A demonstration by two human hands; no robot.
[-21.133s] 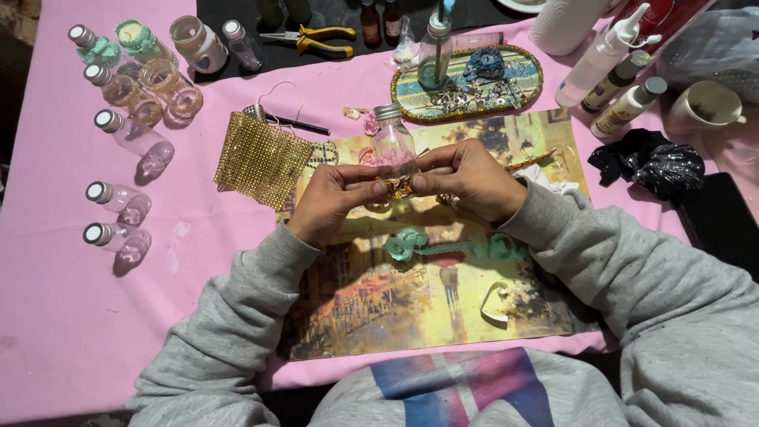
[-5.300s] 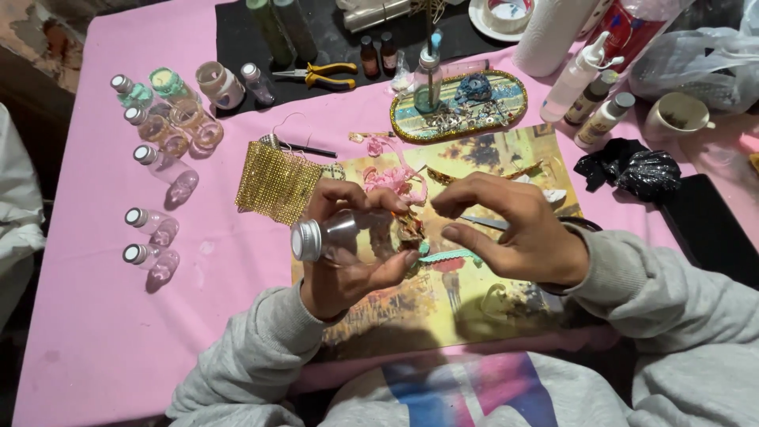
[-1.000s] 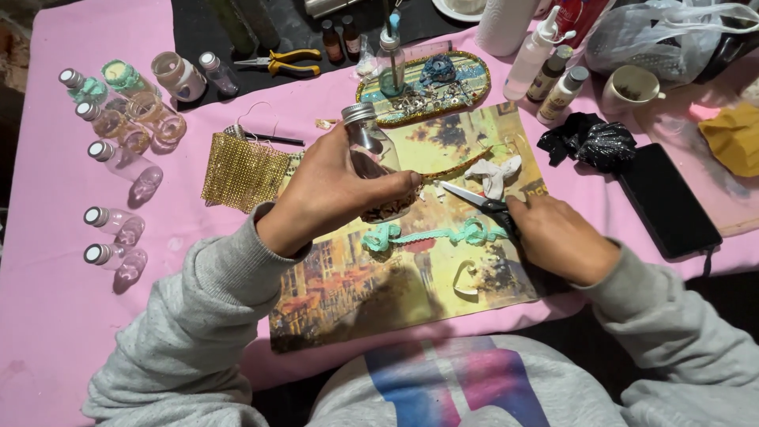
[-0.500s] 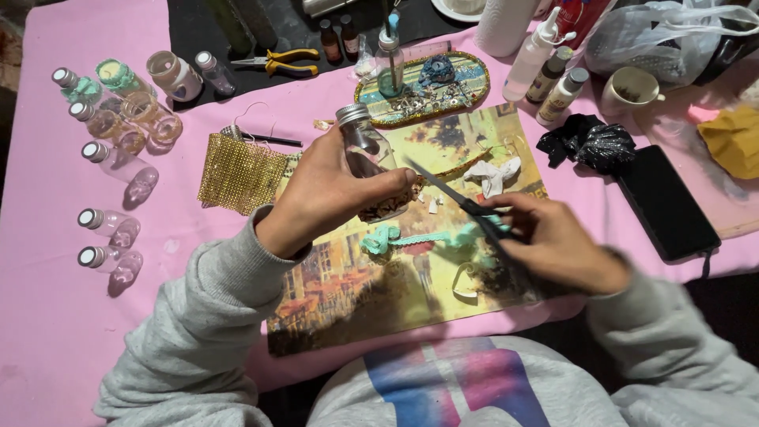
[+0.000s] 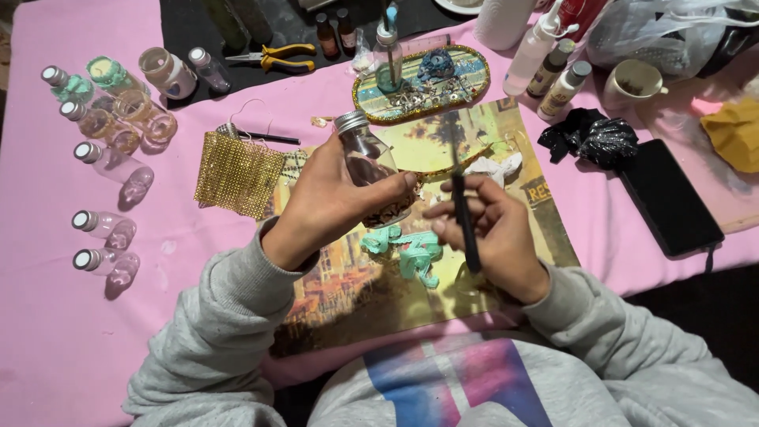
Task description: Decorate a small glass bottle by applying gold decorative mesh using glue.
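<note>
view: one head-worn camera, the only view, so no second view shares the scene
position: above the near edge of the desk [image 5: 47, 348], over the person's grey sleeves
direction: steeply down and forward, toward the far edge
nearness: close; both hands sit mid-frame and large
coverage: the pink desk from near edge to far edge; its left edge is just in frame, its right side is cut off
</note>
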